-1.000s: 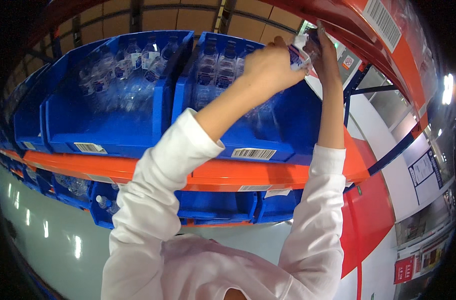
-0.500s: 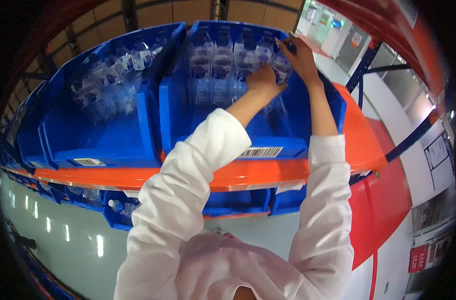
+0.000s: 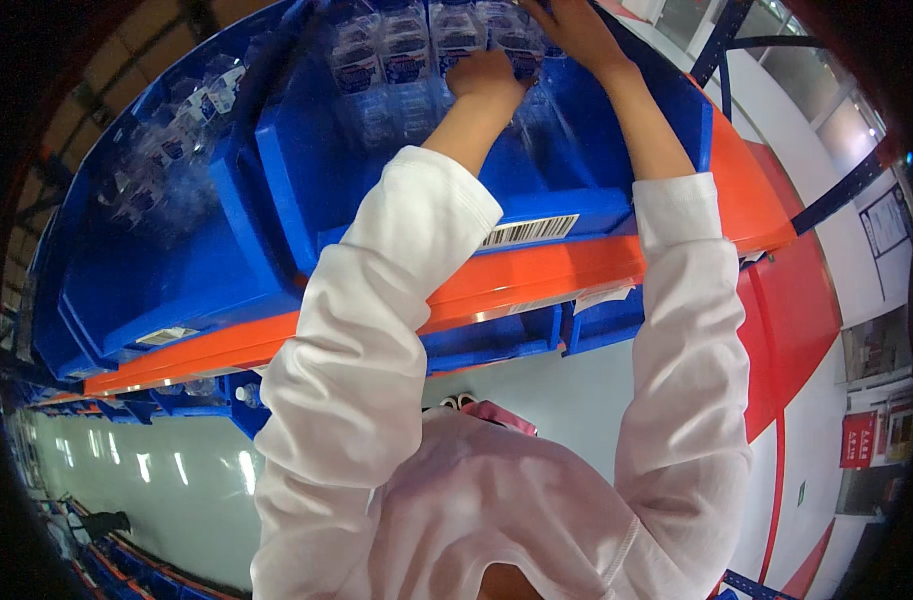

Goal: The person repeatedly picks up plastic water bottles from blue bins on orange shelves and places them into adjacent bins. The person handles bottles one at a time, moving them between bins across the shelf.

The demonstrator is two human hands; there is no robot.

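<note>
Clear plastic bottles [image 3: 406, 62] with blue-and-white labels stand in rows inside a blue bin [image 3: 591, 207]. My left hand [image 3: 486, 78] is closed among the front bottles, with its back toward me. Its curled fingers hide whatever they hold, and a labelled bottle [image 3: 519, 52] is right beside it. My right hand [image 3: 579, 35] reaches to the far right of the same bin, above the bottles. Its visible fingers are apart and stretched leftward, though their tips are cut off by the upper edge of the view.
Another blue bin [image 3: 166, 290] of bottles adjoins on the left. Both bins rest on an orange shelf beam [image 3: 536, 270]. Lower blue bins [image 3: 511, 337] sit beneath it. A dark blue rack brace [image 3: 844, 187] runs along the right, above red and white flooring.
The view has tipped and shifted, so the bins and both hands appear higher in the picture. My left hand stays closed among the bottles; my right remains at the far right.
</note>
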